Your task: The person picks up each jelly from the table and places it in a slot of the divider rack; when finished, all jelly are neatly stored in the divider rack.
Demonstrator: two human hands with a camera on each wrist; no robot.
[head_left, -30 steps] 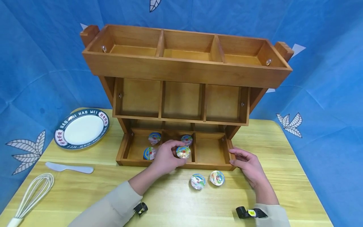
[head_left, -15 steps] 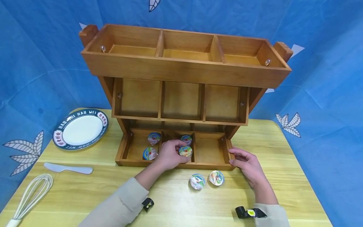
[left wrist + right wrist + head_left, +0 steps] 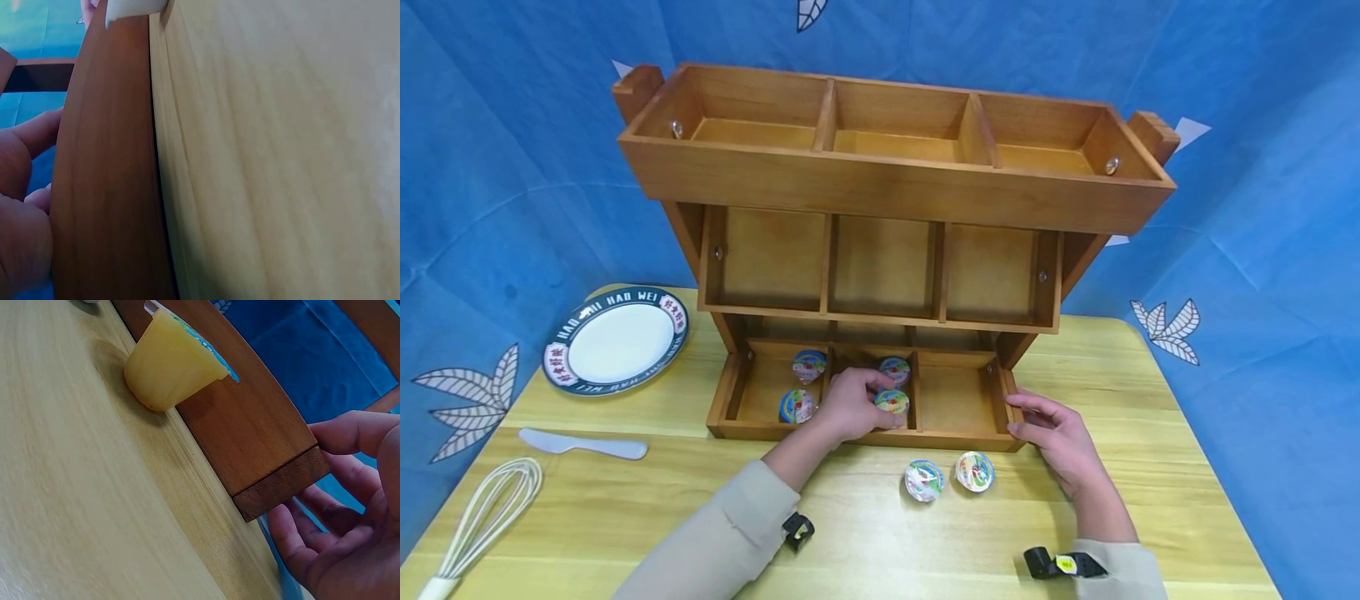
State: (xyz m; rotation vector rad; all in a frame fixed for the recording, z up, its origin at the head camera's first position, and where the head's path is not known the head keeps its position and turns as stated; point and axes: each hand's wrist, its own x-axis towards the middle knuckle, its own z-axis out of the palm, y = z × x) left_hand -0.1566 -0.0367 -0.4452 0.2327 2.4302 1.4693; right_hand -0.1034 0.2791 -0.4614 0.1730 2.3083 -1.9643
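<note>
My left hand [image 3: 850, 406] reaches into the middle compartment of the bottom wooden tray [image 3: 865, 435]. Its thumb and fingers pinch a jelly cup [image 3: 892, 402] with a foil lid, low in that compartment. Right behind it sits another jelly cup [image 3: 895, 370]. Two more cups, one at the back [image 3: 809, 366] and one in front [image 3: 797, 406], stand in the left compartment. At the tray's right front corner, my right hand [image 3: 1060, 437] grips the end wall, with thumb and fingers on the wood [image 3: 281, 484]. The left wrist view hides the pinched cup behind the tray's front.
On the table before the tray stand two jelly cups, one left [image 3: 923, 481] and a yellow one right [image 3: 975, 472]. Two upper tiers [image 3: 887, 187] of the wooden rack overhang the bottom tray. A plate [image 3: 625, 342], white knife [image 3: 583, 443] and whisk [image 3: 493, 517] lie left.
My left hand has shifted slightly right with the jelly cup and set it lower, close to the compartment's right divider. The right hand keeps its hold on the tray corner.
</note>
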